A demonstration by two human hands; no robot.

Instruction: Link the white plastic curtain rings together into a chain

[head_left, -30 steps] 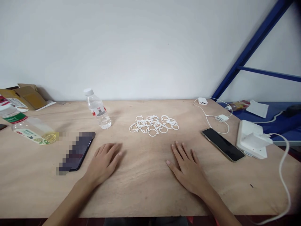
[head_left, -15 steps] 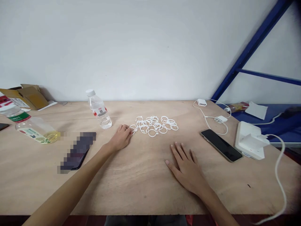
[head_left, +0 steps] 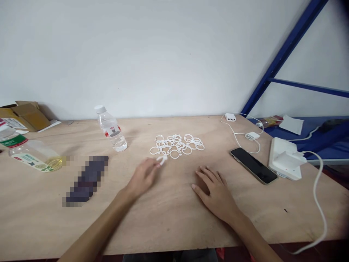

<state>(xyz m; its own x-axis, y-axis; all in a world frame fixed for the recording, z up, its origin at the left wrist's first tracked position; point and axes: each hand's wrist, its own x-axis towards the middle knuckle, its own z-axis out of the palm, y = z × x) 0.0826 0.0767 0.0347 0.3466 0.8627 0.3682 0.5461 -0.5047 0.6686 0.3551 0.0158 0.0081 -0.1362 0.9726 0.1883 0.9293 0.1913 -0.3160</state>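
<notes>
My left hand (head_left: 144, 175) pinches a white plastic ring (head_left: 162, 159) between thumb and fingers, just in front of a loose pile of similar rings. The hand is slightly blurred. Several white rings (head_left: 176, 144) lie overlapping on the wooden table (head_left: 163, 218), and a few of them show a gap or a small knob. To the right and nearer to me, my right hand (head_left: 214, 191) rests on the wood with its fingers apart and slightly bent. It holds nothing.
Left of the pile stand a clear water bottle (head_left: 112, 129) and a larger bottle (head_left: 29, 151) with yellow liquid. A pixelated dark object (head_left: 87, 178) lies nearby. On the right are a phone (head_left: 253, 165), a white power strip (head_left: 286, 160) and cables. A cardboard box (head_left: 29, 116) sits back left.
My left hand has drawn back from the pile's left edge and moved slightly right, lifting a ring. The right hand's fingers have bent a little. The view has shifted slightly.
</notes>
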